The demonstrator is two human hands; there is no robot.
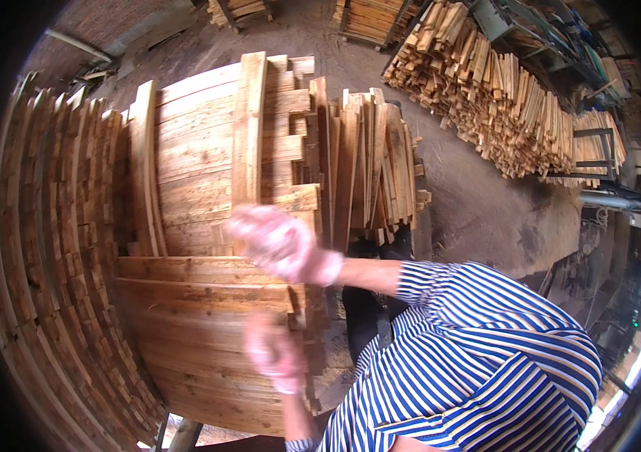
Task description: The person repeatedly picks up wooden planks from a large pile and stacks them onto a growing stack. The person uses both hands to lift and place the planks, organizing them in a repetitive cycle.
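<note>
No boxes or bins here, only stacks of pale flat wooden boards (200,331) on a bench. The right hand (279,245), in a whitish glove, is closed around the lower end of a long upright wooden plank (249,128). The left hand (271,352), blurred, rests on the board stack edge; its opening I cannot tell. Loose wooden sticks (486,98) lie piled behind.

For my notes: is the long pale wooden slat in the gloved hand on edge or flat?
On edge: the long pale wooden slat rises above the flat boards.
</note>
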